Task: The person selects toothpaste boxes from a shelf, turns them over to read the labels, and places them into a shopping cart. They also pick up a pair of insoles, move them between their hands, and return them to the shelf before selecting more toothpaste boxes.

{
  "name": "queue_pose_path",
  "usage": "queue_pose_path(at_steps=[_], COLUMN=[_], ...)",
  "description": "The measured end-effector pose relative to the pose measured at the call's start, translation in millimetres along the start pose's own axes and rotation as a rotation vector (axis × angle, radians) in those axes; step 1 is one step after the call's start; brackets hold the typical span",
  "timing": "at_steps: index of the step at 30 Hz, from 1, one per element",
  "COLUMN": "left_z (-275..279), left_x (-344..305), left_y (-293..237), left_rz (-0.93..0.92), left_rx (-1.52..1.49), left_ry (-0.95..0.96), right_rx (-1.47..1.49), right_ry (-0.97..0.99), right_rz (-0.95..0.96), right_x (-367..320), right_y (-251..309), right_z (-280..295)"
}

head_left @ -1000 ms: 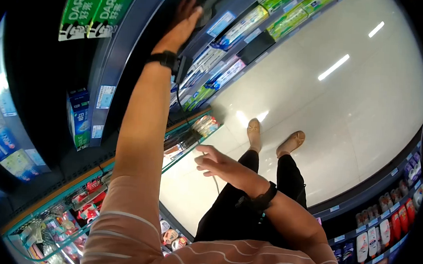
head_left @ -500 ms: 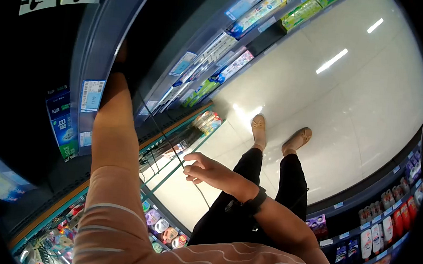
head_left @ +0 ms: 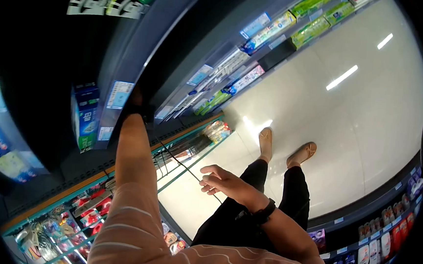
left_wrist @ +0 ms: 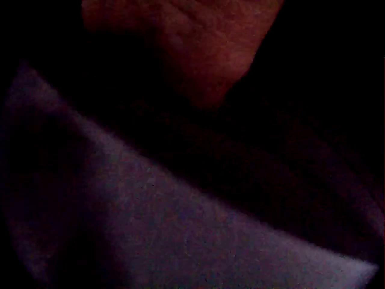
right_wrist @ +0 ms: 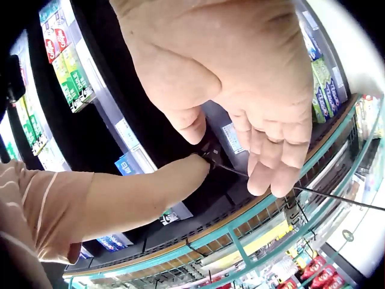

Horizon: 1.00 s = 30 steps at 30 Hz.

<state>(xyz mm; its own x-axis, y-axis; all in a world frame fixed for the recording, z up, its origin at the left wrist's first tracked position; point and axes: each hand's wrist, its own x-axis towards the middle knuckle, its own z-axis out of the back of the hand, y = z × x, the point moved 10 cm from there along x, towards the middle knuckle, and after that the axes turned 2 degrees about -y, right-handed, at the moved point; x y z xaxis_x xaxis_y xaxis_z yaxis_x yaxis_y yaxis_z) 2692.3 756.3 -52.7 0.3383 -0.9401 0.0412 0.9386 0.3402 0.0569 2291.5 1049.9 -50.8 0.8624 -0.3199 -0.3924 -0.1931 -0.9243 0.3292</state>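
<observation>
My left arm (head_left: 134, 151) reaches into a dark gap between two shelf levels, and shadow hides most of that hand in the head view. The left wrist view shows part of the left hand (left_wrist: 198, 42) above a dim pale surface (left_wrist: 180, 229); its fingers are out of sight, so I cannot tell what they hold. A blue and green box (head_left: 85, 118) stands on the shelf left of the forearm. In front of my legs hangs my right hand (head_left: 227, 184), empty, with fingers loosely bent. The right wrist view shows its palm (right_wrist: 234, 72).
Green DARLIE packs (head_left: 117, 0) sit at the upper left. Toothpaste boxes (head_left: 309, 31) line the shelves to the right. A wire basket rack (right_wrist: 240, 253) runs along the shelf's lower edge, and a thin black cable (head_left: 175, 159) passes by the right hand. Bottles (head_left: 375, 251) stand at lower right.
My left hand has moved down and left, out of plain sight into the shadowed shelf gap. The head view has shifted slightly. My right hand stays loosely bent before my legs.
</observation>
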Motion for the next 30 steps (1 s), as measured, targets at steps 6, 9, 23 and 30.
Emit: queue_pose_path(at_steps=[6, 9, 23, 30], left_z=[23, -48, 8, 22], left_x=[-84, -102, -84, -63], left_y=[-46, 4, -250, -375], left_rz=[0.182, 0.4, 0.187, -0.088], left_rx=[0.089, 0.042, -0.055, -0.198], left_ry=[0.237, 0.581, 0.171, 0.08], right_rx=[-0.029, -0.06, -0.164, -0.115], right_ry=[0.017, 0.024, -0.145, -0.339], right_rz=[0.0, -0.015, -0.017, 0.066], right_x=[-37, -58, -157, -228], right_y=[8, 9, -8, 21], right_z=[-12, -20, -5, 8])
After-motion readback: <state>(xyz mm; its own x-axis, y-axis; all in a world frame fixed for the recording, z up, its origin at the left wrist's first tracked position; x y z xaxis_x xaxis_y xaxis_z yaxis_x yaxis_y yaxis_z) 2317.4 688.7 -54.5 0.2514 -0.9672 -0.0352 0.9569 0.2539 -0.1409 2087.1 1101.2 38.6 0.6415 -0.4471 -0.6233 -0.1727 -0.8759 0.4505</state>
